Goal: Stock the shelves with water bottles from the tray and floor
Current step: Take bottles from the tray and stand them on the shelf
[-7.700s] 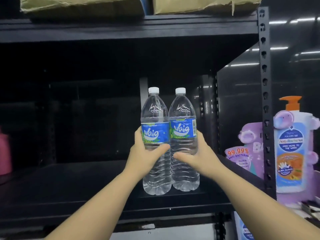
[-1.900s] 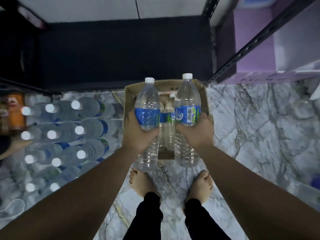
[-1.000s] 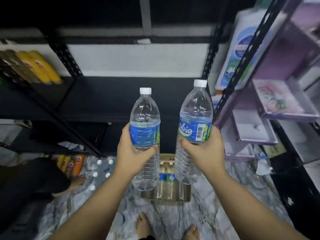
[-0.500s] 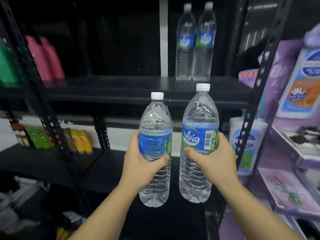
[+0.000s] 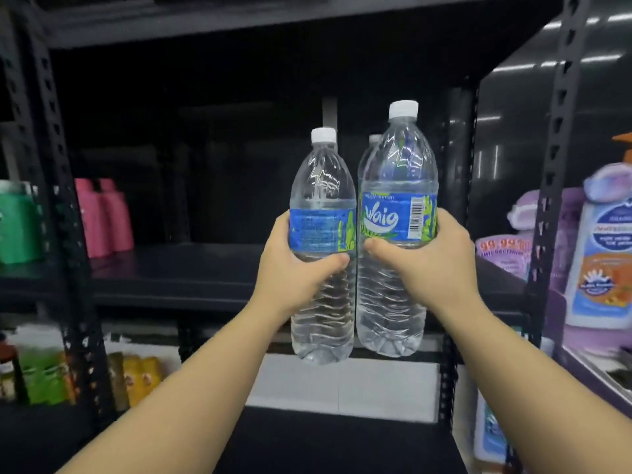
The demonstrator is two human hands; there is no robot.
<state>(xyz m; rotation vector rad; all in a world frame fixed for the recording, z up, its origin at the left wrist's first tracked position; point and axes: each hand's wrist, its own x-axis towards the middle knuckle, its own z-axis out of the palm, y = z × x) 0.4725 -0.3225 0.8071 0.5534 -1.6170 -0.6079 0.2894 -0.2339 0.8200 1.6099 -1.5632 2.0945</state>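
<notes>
My left hand grips a clear water bottle with a blue label and white cap. My right hand grips a second, slightly higher water bottle whose label reads Waig. Both bottles are upright, side by side, held in the air in front of the black middle shelf. Behind them, the cap and shoulder of a bottle standing on the shelf peek out; the rest of it is hidden.
Pink bottles stand at the shelf's left and a green container further left. Black perforated uprights frame the bay. A large hand-soap display fills the right. Yellow and green bottles sit on the lower shelf.
Both hands have lifted their bottles up and forward to the level of the middle shelf. My view has risen, so the bottles standing on the shelf are now mostly covered.
</notes>
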